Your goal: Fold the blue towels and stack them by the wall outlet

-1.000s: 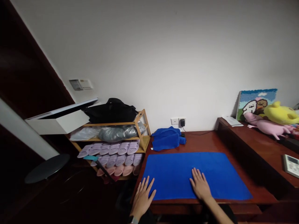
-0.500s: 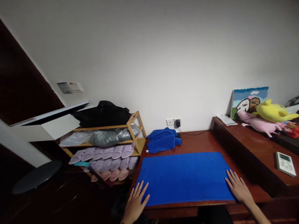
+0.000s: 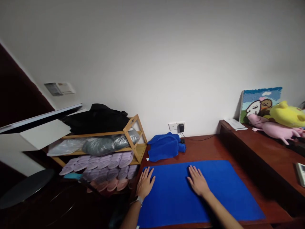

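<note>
Blue cloth [image 3: 176, 197] lies flat under both hands I'm following from here, its long axis running sideways from my left hand [image 3: 145, 185] to well past my right [image 3: 199, 183]. The left is nearer a corner: it appears to rest across the left edge, fingertips at the far-left corner. The right lies inboard, fingertips just short of the far edge, with a broad stretch of cloth off its thumbless side. Both palms face down, fingers extended and slightly spread, pinching nothing. Beyond the left fingertips, slightly rightward, sits a bunched blue cloth [image 3: 163, 148].
</note>
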`<state>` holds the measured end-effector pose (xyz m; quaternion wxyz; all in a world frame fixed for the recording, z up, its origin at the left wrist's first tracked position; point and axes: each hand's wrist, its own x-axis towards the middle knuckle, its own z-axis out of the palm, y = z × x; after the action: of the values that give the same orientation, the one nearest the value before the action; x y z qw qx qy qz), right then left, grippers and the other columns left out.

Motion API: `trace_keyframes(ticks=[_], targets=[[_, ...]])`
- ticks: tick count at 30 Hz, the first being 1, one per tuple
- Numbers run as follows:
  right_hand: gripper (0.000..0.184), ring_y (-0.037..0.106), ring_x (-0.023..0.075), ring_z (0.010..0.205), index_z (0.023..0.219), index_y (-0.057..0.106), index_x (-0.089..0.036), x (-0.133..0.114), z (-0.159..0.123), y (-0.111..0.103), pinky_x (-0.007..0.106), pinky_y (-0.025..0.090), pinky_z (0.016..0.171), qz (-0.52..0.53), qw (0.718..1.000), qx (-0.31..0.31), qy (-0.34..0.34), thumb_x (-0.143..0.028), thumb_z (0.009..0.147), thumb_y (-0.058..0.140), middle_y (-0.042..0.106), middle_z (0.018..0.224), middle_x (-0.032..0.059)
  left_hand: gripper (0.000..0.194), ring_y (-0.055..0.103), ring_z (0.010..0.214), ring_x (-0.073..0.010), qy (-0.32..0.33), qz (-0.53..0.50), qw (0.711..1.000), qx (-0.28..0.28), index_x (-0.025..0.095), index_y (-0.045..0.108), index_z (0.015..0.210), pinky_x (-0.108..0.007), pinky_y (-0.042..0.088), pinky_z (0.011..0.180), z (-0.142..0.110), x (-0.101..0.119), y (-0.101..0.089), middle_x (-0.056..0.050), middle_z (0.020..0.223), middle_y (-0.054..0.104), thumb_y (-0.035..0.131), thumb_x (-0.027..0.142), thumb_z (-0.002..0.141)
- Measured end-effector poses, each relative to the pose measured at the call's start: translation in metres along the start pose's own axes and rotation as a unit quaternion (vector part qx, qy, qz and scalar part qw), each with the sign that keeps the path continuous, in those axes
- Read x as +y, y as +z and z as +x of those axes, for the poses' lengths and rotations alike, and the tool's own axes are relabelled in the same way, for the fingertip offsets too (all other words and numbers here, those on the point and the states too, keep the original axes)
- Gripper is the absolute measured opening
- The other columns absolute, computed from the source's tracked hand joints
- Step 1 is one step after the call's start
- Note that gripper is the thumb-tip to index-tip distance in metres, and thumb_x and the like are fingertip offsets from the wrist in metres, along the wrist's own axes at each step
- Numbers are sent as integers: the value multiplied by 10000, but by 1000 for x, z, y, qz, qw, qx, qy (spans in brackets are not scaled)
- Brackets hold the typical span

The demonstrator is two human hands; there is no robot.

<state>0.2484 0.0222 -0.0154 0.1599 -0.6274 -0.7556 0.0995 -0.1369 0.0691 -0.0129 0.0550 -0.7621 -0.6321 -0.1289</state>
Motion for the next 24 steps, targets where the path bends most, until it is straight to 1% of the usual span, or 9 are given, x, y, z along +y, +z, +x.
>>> trace_keyframes(ticks=[2, 4, 6, 7, 10, 15, 17, 20, 24], targets=[[713, 197, 245, 1564, 1610, 287, -162, -31, 20, 11, 466, 156, 1285, 17, 999, -22, -17, -576, 1036, 200, 251, 1674, 76, 568, 342, 1522, -283, -19, 4, 1000, -19, 271, 452, 1539, -506, 301, 1232, 7, -2, 11, -94, 1647, 391, 407, 495, 1019], [724, 178, 246, 1568, 1615, 264, -156, -44, 30, 19, 469, 144, 1286, 21, 999, -38, -21, -582, 1035, 188, 225, 1678, 86, 593, 313, 1534, -286, -32, 6, 999, -29, 281, 424, 1555, -514, 280, 1237, 9, -6, 20, -99, 1661, 362, 399, 533, 1019], [732, 167, 241, 1570, 1616, 255, -156, -39, 33, 23, 466, 129, 1286, 12, 999, -45, -15, -590, 1033, 172, 212, 1681, 85, 606, 290, 1544, -282, -32, 6, 999, -32, 289, 405, 1564, -514, 262, 1243, 8, -10, 27, -97, 1668, 347, 392, 552, 1018], [736, 164, 238, 1571, 1616, 255, -160, -28, 32, 23, 463, 120, 1287, 4, 999, -43, -9, -597, 1032, 165, 213, 1682, 81, 606, 285, 1546, -280, -32, 5, 999, -32, 294, 400, 1566, -514, 257, 1244, 8, -11, 29, -95, 1671, 341, 388, 556, 1019], [727, 172, 233, 1571, 1616, 270, -194, 29, 23, 13, 472, 106, 1284, -30, 999, -26, 31, -607, 1026, 171, 243, 1681, 59, 602, 288, 1545, -276, -33, 1, 999, -28, 300, 400, 1565, -516, 250, 1246, 8, -12, 31, -97, 1672, 337, 385, 557, 1022], [706, 165, 246, 1572, 1629, 234, -217, 174, 1, -21, 489, 123, 1275, -115, 979, -33, 163, -550, 1007, 219, 225, 1697, 47, 594, 309, 1536, -277, -33, 2, 999, -20, 301, 411, 1559, -512, 258, 1242, 10, -10, 31, -97, 1667, 351, 391, 553, 1021], [723, 144, 237, 1576, 1635, 209, -207, 220, -7, -32, 473, 144, 1273, -128, 971, -34, 199, -548, 998, 208, 208, 1705, 49, 592, 317, 1533, -276, -33, 6, 999, -19, 304, 410, 1560, -513, 258, 1242, 10, -10, 31, -99, 1665, 355, 395, 551, 1021], [740, 119, 215, 1579, 1639, 186, -182, 252, -16, -37, 439, 147, 1276, -133, 970, -32, 203, -544, 995, 172, 196, 1711, 46, 596, 316, 1534, -275, -36, 7, 999, -22, 310, 400, 1564, -514, 257, 1242, 10, -10, 32, -98, 1664, 357, 392, 556, 1022], [742, 103, 219, 1581, 1641, 166, -163, 253, -18, -35, 436, 137, 1278, -141, 969, -38, 199, -530, 996, 145, 181, 1716, 48, 601, 298, 1541, -273, -40, 0, 999, -28, 309, 392, 1568, -509, 245, 1248, 10, -9, 31, -93, 1671, 341, 383, 562, 1023]])
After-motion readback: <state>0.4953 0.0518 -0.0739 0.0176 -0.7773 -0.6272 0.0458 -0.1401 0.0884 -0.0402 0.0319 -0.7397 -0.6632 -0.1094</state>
